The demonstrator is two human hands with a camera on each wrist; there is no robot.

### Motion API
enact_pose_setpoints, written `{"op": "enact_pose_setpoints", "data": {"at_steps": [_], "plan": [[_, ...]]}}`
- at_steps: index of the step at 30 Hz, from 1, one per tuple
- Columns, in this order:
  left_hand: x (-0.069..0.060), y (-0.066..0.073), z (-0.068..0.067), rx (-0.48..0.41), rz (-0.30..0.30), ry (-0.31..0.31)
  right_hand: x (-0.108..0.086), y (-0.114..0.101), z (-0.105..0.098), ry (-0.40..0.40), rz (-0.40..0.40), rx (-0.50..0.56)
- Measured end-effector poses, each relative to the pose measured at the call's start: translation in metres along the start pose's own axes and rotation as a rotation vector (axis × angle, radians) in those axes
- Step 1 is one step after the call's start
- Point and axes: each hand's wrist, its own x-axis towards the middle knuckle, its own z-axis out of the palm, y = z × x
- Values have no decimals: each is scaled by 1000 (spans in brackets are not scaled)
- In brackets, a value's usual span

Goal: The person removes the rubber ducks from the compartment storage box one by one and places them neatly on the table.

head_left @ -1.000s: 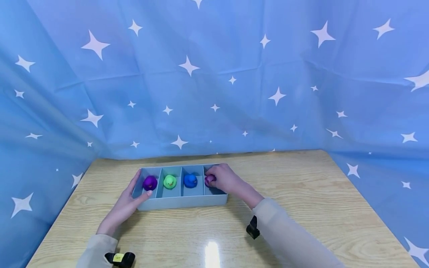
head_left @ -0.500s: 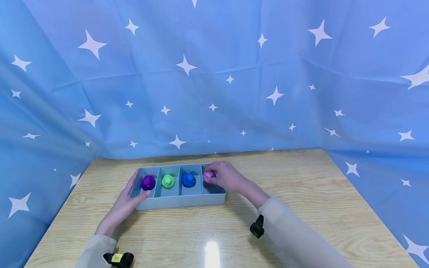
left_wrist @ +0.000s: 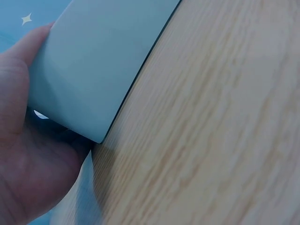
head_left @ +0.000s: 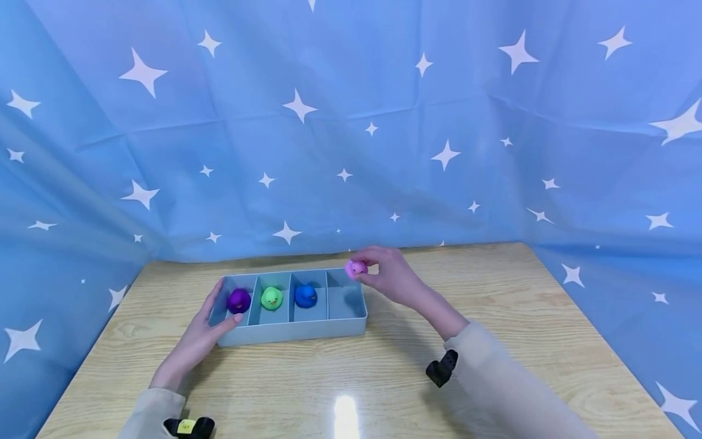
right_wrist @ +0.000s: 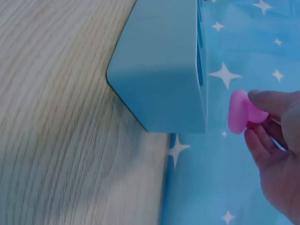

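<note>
Left hand (head_left: 193, 341) grips left end of box (head_left: 293, 331); purple duck (head_left: 238, 300), green duck (head_left: 271, 298), blue duck (head_left: 306, 296) sit in separate compartments (head_left: 271, 316). Right hand (head_left: 399, 281) pinches pink duck (head_left: 356, 269) above box, by far right corner; small fingertip contact could let it slip, drop.

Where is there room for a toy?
The table is bare in front of the box and right of the right hand. The box's rightmost slot is empty. Crowded: slots with the purple duck, green duck and blue duck, and the left hand's end.
</note>
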Motion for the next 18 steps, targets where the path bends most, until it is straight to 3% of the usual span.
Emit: {"op": "enact_pose_setpoints", "data": {"at_steps": [11, 18], "plan": [[-1, 0, -1, 9, 0, -4, -13, 17, -10, 48, -32, 15], [0, 0, -1, 7, -1, -6, -23, 27, -10, 29, 8, 44]]}}
